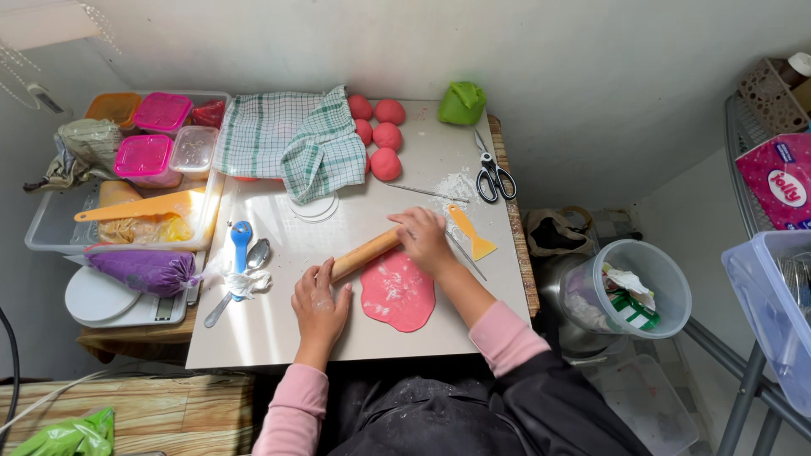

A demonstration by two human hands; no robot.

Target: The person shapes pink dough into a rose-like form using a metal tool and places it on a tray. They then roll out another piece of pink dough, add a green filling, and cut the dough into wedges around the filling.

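Green-and-white checked cloth (291, 139) at 11 o'clock is covering part of the board, hiding anything beneath. Flat pink dough sheet (398, 292) is lying at centre, one piece. Five pink dough balls (386, 136) are sitting at 12 o'clock. One wooden rolling pin (365, 254) is crossing the sheet's upper edge; left hand (319, 306) and right hand (424, 240) are pressing its ends, fingers loosely curled over.

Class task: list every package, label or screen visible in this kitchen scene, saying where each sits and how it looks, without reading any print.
Tissue box: far right on the rack, pink and boxy, with a red-and-white oval label.
Scale: left table edge, white, round platform, small grey screen at its front.
Green-and-white wrapper: crumpled inside the clear bin, right of the table.
Purple bag: on the scale, soft and bulging.
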